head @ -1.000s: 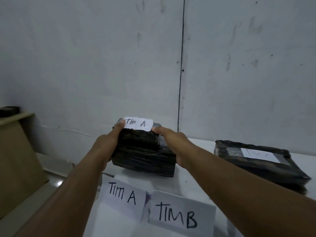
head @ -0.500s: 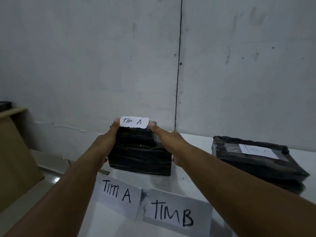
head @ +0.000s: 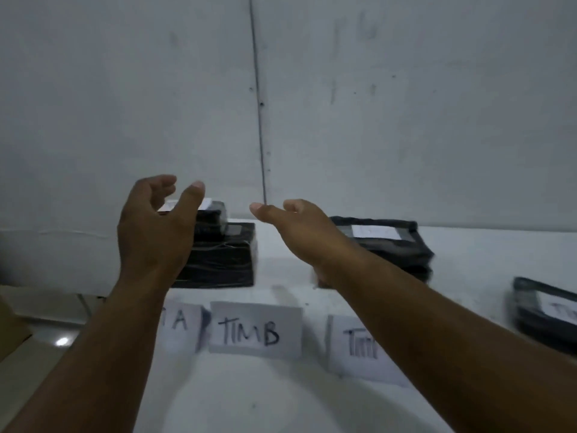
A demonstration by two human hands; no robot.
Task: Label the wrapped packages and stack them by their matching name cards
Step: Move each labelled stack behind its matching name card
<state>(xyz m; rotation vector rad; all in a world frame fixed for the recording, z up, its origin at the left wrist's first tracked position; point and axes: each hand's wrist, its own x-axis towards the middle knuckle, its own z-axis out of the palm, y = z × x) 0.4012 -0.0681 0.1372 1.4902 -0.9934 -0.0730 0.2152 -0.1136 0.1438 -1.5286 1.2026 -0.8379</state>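
Observation:
A stack of black wrapped packages stands behind the "TIM A" card; its small top package carries a white label. My left hand hovers in front of that stack, fingers relaxed, holding nothing. My right hand is lifted between the stacks, also empty. A second black stack with a white label lies behind a third card, partly hidden by my right arm. The "TIM B" card has no package behind it.
Another black labelled package lies at the right edge of the white table. A grey wall rises directly behind the table. A brown cardboard piece and the floor lie off the table's left edge.
Both hands have let go of the labelled "TIM A" package and pulled back from it. The view has shifted right, revealing a third card and another package.

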